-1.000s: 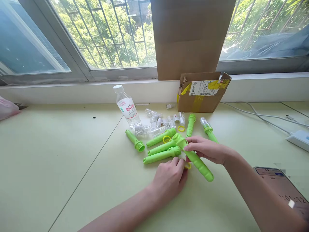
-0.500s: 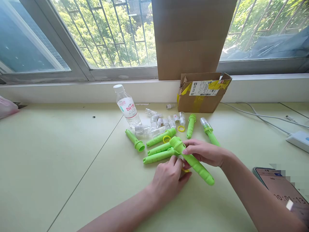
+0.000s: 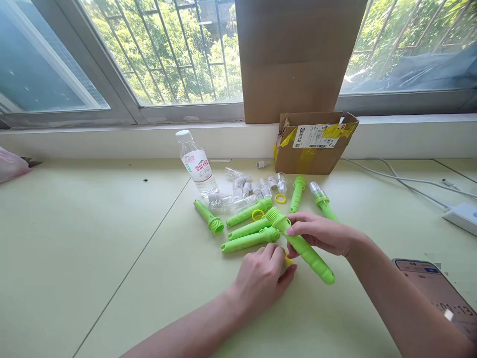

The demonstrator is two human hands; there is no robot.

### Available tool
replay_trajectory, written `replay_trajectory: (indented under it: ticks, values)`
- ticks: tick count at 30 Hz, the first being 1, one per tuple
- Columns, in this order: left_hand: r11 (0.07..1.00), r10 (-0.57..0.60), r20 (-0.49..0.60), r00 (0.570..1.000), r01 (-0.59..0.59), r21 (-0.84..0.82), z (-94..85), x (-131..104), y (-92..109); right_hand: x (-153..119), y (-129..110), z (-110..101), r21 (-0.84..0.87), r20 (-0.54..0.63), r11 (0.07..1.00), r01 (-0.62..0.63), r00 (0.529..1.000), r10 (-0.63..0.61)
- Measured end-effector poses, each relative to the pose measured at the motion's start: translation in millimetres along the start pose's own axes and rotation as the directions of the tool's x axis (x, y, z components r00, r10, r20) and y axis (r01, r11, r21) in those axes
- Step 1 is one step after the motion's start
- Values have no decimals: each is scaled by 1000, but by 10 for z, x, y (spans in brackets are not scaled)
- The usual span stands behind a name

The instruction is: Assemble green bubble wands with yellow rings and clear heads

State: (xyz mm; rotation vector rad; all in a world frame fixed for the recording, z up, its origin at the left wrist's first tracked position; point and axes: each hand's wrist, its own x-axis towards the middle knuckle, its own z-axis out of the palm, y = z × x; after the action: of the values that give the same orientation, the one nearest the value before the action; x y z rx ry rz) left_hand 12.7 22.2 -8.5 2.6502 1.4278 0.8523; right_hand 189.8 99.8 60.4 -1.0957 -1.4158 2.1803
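Observation:
My right hand (image 3: 328, 234) is closed around a green plastic handle (image 3: 311, 258), tilted with its threaded open end up and to the left. Just left of it, my left hand (image 3: 259, 273) rests low over the table, thumb and fingers pinching a yellow ring (image 3: 288, 260) that is partly hidden. Beside my left fingers lies another green handle (image 3: 248, 241), with more behind it. A second yellow ring (image 3: 257, 215) leans among these handles, and a third yellow ring (image 3: 280, 199) lies farther back. One green handle with a clear cap (image 3: 320, 195) lies beyond my right hand.
Several clear ribbed caps (image 3: 244, 203) are heaped behind the handles, near an upright water bottle (image 3: 199, 166). An open cardboard box (image 3: 311, 156) stands against the sill. At right are a phone (image 3: 428, 286), white cables (image 3: 406, 177) and a white power strip (image 3: 462, 219).
My right hand has shifted slightly right with the green handle. My left hand stays almost in place, and more of the yellow ring at its fingertips shows.

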Motion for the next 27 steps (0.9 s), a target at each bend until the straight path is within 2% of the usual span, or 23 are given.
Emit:
replay_trajectory:
  ticks: [8,12,17,23,27]
  values:
    - [1000,9,-16,1000,-10,-26,-35,15,-6,3,-5,-1,26,13,999,25,1000,-25]
    - [995,-46,-52,998,41,-90,-47,13,13,-13,-20,-2,103,98,992,69,992,-79]
    - [985,-119,-137,983,99,-142,-59,18,20,-5,-16,1,194,192,967,163,961,-200]
    - [976,-102,-216,971,56,-209,-102,32,21,-22,-65,17,315,212,921,230,928,-305]
    - [970,-55,-200,978,5,-242,-121,34,19,-29,-95,41,333,234,917,222,922,-308]
